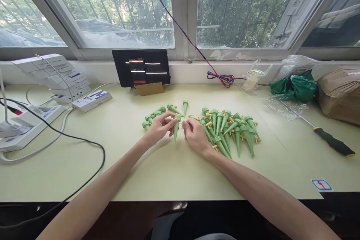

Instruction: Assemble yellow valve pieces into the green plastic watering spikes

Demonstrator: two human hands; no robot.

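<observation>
My left hand (159,128) is closed on a green plant watering spike (176,132), gripping it near its capped top, with the point hanging down. Just to its right, my right hand (195,135) is closed in a pinch. What lies between its fingertips is too small and covered to make out. Right of the right hand lies a pile of similar green spikes (222,120), many with small yellow valves. A smaller group of spikes (149,118) rests beyond my left hand. One spike (185,108) stands apart behind both hands, near a loose yellow valve (194,117).
A tablet (118,67) leans near the window, a phone timer showing on it. White boxes (53,77) and a power strip (33,131) with cables occupy the left. To the right are a screwdriver (333,141), a green bag (295,87) and a brown parcel (340,93).
</observation>
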